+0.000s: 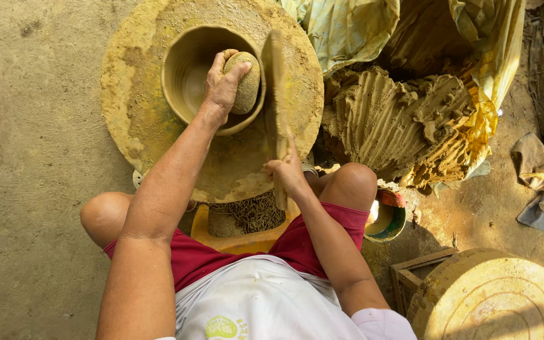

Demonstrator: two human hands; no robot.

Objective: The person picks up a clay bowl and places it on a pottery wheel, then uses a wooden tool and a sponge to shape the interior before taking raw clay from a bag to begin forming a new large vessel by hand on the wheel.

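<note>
On the clay-caked wheel (133, 107), the left hand (221, 85) clamped a rounded stone (247, 82) inside the clay pot (187, 69); at four o'clock, the right hand (286, 173) gripped a wooden paddle (276, 88) against the pot's outer wall.

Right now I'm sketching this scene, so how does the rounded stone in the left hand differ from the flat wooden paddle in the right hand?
The rounded clay-coated stone is short and egg-shaped; the flat wooden paddle is long and thin. The left hand presses the stone inside the unfired clay pot; the right hand holds the paddle against the pot's outside. Both are smeared with clay.
</note>
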